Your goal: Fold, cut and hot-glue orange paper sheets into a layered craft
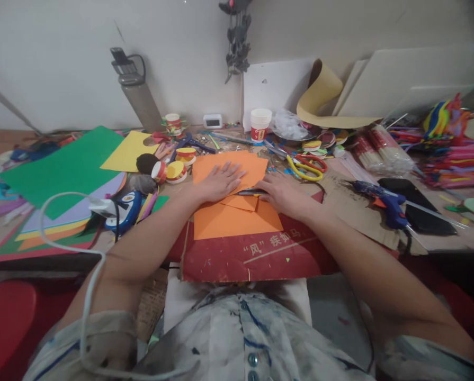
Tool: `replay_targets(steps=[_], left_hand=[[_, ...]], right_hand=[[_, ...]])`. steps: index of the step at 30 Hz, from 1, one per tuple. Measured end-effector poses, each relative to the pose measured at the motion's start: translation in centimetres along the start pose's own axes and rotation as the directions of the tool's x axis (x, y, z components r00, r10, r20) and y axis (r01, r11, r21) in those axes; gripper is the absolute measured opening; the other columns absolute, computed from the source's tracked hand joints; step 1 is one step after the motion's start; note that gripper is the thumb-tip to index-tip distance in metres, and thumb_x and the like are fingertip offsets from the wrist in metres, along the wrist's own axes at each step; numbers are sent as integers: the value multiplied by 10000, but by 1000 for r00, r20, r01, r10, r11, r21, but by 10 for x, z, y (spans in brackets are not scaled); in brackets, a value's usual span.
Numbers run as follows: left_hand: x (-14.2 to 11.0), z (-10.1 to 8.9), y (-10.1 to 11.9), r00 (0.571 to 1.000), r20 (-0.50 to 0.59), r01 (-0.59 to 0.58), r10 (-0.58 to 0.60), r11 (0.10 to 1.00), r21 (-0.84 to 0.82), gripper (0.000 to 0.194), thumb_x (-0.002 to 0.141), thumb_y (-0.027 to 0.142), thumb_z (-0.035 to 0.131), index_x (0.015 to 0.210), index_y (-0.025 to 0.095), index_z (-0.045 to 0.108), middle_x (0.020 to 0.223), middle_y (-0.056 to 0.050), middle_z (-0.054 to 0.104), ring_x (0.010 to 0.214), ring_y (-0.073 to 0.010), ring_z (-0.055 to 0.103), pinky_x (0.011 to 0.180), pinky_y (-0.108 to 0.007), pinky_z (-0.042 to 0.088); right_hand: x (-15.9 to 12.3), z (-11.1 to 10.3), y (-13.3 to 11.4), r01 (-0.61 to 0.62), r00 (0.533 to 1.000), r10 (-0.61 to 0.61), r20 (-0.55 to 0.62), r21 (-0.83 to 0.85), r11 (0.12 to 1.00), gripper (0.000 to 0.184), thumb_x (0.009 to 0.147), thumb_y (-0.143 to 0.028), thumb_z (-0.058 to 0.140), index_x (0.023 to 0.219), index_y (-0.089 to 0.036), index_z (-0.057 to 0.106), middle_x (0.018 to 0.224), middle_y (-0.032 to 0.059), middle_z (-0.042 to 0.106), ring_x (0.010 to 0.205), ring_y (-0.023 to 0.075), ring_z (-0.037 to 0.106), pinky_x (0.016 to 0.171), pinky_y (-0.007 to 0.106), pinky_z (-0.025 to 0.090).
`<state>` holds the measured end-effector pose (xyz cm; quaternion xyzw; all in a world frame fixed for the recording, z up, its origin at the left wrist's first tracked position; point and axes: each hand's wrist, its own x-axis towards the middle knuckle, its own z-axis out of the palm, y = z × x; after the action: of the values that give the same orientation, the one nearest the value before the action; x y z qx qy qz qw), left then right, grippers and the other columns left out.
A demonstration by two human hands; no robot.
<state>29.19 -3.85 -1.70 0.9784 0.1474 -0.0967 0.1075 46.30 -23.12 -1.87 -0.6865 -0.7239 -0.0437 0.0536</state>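
Observation:
Sheets of orange paper (pixel 237 222) lie over a red cardboard sheet (pixel 256 259) in front of me. My left hand (pixel 223 182) is spread flat on the upper orange piece and presses it down. A slim dark tool (pixel 242 192) lies across the paper between my hands; its kind is unclear. At its right end, my right hand (pixel 280 194) has its fingers curled and closed around it. A smaller orange piece (pixel 240 203) shows just below the tool. The fingertips of my right hand are partly hidden.
Yellow-handled scissors (pixel 306 168), a paper cup (pixel 259 126) and small yellow-topped cups (pixel 176 172) stand beyond my hands. A blue glue gun (pixel 391 206) and black phone (pixel 417 206) lie right. Green paper (pixel 70 169), a white cable (pixel 89 286) and a bottle (pixel 139 98) are left.

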Motion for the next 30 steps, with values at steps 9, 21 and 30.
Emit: replay_targets(steps=[9, 21, 30], left_hand=[[-6, -7, -19, 999, -35, -9, 9, 1000, 12, 674, 1116, 478, 159, 1743, 242, 225, 1832, -47, 84, 1697, -294, -45, 1354, -567, 22], [-2, -1, -20, 1000, -13, -11, 11, 1000, 25, 682, 1113, 497, 174, 1748, 249, 201, 1833, -33, 77, 1700, -288, -15, 1352, -568, 26], [-2, 0, -20, 1000, -10, -15, 15, 1000, 3, 686, 1109, 500, 179, 1750, 255, 194, 1833, -31, 69, 1700, -282, -12, 1352, -563, 17]], right_hand=[[-3, -4, 4, -11, 1000, 10, 27, 40, 999, 257, 1029, -240, 606, 1261, -192, 705, 1196, 144, 711, 1174, 312, 597, 978, 417, 424], [-1, -7, -7, 52, 999, -51, 8, -33, 998, 231, 1038, -244, 612, 1226, -191, 735, 1132, 136, 717, 1108, 305, 589, 914, 395, 387], [2, -18, -18, 61, 997, -58, 40, -74, 995, 241, 1051, -246, 600, 1227, -168, 744, 1142, 141, 733, 1106, 305, 613, 897, 403, 385]])
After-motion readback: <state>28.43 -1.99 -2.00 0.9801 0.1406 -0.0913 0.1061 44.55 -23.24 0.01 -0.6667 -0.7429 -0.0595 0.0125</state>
